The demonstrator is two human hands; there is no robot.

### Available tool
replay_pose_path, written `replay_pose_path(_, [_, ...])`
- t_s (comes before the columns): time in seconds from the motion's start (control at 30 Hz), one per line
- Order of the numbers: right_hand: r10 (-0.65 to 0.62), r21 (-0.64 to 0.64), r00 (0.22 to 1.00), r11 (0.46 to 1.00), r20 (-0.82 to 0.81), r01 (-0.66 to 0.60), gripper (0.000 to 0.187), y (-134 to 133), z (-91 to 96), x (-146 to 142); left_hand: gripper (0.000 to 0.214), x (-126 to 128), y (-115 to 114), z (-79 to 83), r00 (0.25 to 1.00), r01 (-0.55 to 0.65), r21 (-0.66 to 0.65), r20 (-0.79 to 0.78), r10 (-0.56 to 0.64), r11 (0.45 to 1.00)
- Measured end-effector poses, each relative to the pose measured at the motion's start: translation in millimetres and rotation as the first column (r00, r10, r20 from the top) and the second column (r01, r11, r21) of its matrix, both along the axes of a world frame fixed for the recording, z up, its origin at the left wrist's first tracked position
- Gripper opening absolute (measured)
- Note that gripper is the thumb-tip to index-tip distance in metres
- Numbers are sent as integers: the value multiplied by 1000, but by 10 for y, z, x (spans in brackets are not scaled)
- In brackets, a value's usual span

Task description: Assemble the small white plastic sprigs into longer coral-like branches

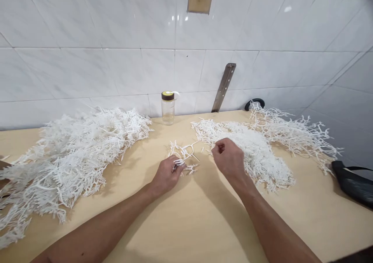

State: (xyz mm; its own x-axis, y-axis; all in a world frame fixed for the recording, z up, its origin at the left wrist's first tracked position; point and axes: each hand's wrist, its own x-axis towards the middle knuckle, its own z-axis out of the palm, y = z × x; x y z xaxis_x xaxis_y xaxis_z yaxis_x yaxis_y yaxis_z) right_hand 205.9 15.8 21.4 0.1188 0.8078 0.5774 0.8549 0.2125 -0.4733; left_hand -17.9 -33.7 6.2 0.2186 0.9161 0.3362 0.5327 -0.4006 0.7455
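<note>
My left hand [167, 173] is closed round a white branched plastic sprue [186, 151], whose thin forked arms stick out above and to the right of the fingers. To its right, my right hand [229, 156] is curled with thumb and forefinger together, beside the near-left part of a pile of small white plastic pieces [256, 148]. Whatever the right fingers may hold is hidden. A large heap of white branched sprues [84, 150] lies on the left of the table. Another tangle of bare-looking white sprues [294, 134] spreads at the far right.
A clear bottle with a dark and yellow lid [168, 109] stands near the wall. A metal strip with holes [223, 87] leans on the tiles. A black ring-shaped object [255, 103] and a black strap-like object [354, 183] are on the right of the wooden table [175, 224].
</note>
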Motion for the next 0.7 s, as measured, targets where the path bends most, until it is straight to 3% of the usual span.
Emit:
replay_pose_path(0.1, [-86,41,994,996,61,84,14,74,29,230,30,-12,16,-3,991,-71,-119,103,83,990])
replay_pose_path(0.23, [-82,95,986,993,146,68,20,82,18,332,33,-18,17,3,971,-84,-210,204,128,974])
replay_pose_path(0.43, [-33,112,999,993,20,31,20,15,94,233,36,13,0,18,959,-51,-230,261,112,972])
replay_pose_path(0.7, [212,-57,960,973,-182,-225,17,-139,109,-52,45,8,17,2,969,-92,-249,199,144,964])
